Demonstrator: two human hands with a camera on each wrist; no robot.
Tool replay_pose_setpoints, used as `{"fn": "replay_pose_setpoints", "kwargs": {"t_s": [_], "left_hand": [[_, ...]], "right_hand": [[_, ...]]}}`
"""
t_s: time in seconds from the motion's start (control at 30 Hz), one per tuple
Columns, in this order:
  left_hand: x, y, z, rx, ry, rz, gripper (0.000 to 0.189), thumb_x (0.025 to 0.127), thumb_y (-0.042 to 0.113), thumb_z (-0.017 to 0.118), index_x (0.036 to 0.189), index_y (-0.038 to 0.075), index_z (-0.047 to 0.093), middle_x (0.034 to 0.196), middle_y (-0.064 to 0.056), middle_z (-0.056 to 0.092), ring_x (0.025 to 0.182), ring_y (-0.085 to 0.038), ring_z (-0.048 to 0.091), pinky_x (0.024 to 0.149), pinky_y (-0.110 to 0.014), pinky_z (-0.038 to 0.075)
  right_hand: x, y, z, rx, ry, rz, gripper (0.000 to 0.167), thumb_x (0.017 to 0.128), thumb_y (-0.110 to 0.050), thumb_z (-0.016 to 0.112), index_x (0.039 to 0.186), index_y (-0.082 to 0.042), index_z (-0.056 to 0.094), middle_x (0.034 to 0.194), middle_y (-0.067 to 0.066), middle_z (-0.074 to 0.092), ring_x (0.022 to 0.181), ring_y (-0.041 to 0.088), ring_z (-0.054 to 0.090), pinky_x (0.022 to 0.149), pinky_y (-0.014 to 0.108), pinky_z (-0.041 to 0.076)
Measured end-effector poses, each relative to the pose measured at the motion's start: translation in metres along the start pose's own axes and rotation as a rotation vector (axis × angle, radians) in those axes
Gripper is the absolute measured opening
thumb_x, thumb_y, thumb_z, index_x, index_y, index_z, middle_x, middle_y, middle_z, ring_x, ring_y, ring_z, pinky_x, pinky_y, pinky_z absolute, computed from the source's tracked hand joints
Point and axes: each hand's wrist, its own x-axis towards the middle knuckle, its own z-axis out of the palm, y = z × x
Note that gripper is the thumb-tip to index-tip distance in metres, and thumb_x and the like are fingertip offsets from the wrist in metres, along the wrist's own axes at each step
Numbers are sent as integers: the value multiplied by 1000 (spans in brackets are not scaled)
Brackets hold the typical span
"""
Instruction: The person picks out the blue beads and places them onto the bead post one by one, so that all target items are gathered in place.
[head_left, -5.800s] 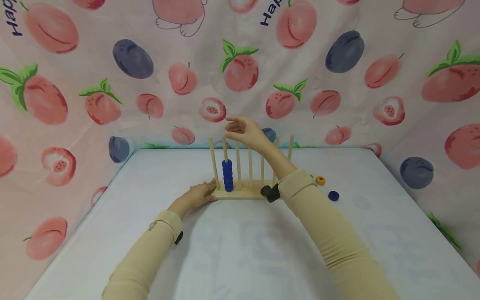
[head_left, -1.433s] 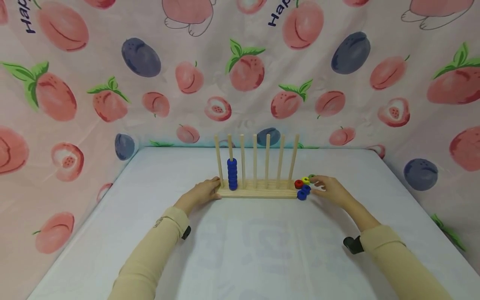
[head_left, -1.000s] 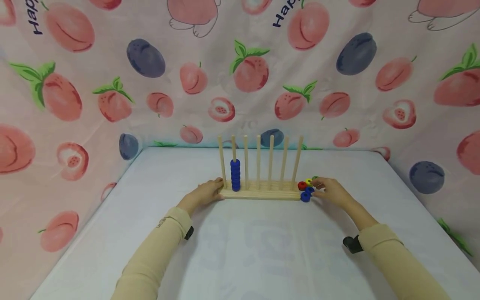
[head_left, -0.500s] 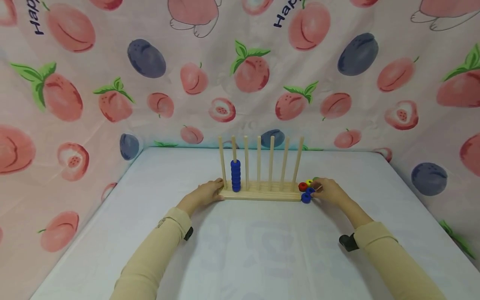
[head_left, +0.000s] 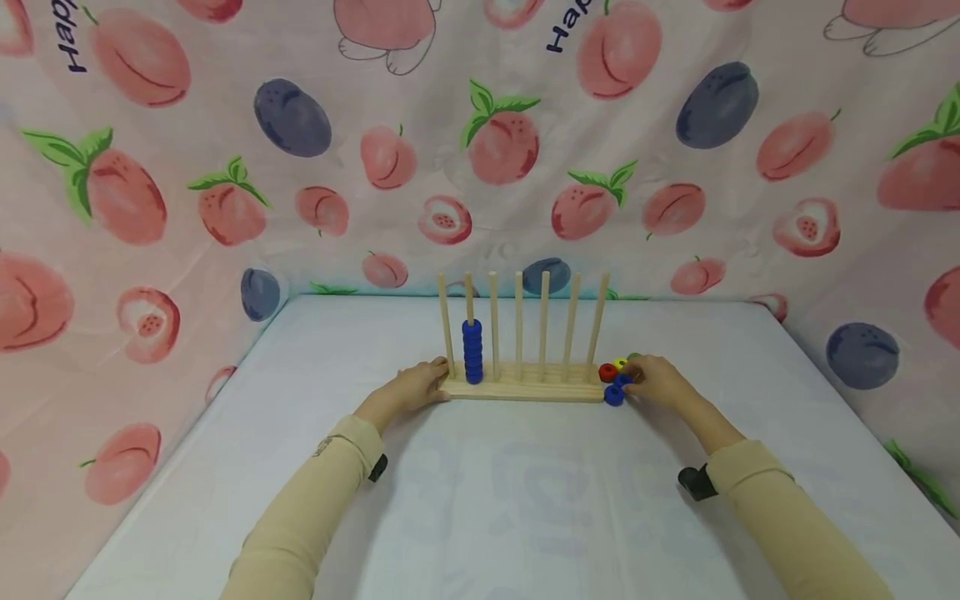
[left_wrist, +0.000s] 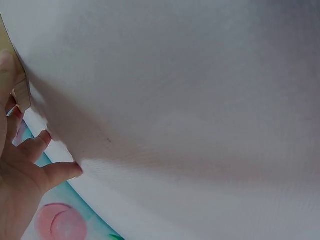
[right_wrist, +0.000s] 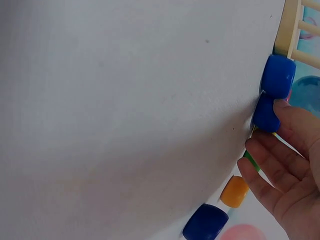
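Observation:
A wooden rack of upright pegs stands across the table, its second peg from the left threaded with a stack of blue beads. My left hand holds the rack's left end, thumb at the front and fingers behind; in the left wrist view, the thumb lies on the wood. Beyond the rack's right end, my right hand pinches a blue bead, thumb against its side and index finger largely hidden. Another blue bead touches it, close by the rack's end.
A red bead, a yellow bead and a green bead lie behind the blue ones. An orange bead and a dark blue bead show below my right fingers. A fruit-print cloth hangs behind the table.
My right hand has come down from above the second peg to the beads at the right. Lately its thumb and fingers have closed in on a blue bead. My left hand stays on the rack.

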Motion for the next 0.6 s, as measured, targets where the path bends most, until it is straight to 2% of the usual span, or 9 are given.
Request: {"fn": "replay_pose_setpoints", "kwargs": {"t_s": [0.17, 0.37, 0.6], "left_hand": [[0, 0, 0, 5, 2, 2, 61, 93, 29, 58, 143, 0, 37, 152, -21, 29, 135, -44, 33, 97, -73, 30], [2, 0, 0, 5, 3, 7, 62, 94, 31, 56, 144, 1, 35, 153, -20, 28, 136, -43, 33, 97, -73, 31], [3, -3, 2, 0, -2, 0, 62, 94, 30, 57, 144, 1, 35, 152, -20, 29, 136, -42, 34, 98, -71, 32]], "right_hand": [[1, 2, -1, -14, -4, 4, 25, 85, -5, 66, 104, 11, 62, 93, 21, 67, 86, 30, 63, 80, 44, 53], [-2, 1, -2, -25, -2, 22, 27, 86, -6, 66, 107, 11, 62, 100, 25, 66, 93, 36, 62, 83, 48, 52], [-8, 1, -2, -31, 12, 29, 29, 87, -8, 65, 108, 11, 60, 101, 26, 66, 94, 36, 63, 83, 47, 53]]}}
